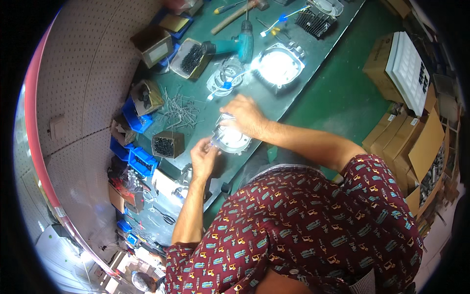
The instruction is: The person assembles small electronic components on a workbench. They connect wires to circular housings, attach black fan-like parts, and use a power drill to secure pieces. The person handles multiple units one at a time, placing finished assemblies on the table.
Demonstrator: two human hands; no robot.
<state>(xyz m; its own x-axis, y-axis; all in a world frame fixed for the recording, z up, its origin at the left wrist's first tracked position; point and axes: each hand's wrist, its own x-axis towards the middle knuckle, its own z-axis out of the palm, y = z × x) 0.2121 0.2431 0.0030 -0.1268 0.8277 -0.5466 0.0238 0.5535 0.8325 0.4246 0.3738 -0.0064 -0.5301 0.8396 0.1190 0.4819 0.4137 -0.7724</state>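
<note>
While the metal cover (237, 142), partly hidden by fingers, is clamped in the right hand (245, 116) near the edge of the bench (272, 104) and touched by the left hand (202, 156), whose grip cannot be told, bent wires (180, 110), a drill (245, 43) and a glare-washed housing (280, 67) are seen beyond.

The cover (235, 141), silver metal and roughly round (glare washes out its finer detail), sits mid-view with its bright face up, held at its twelve o'clock edge and touched near nine.
</note>
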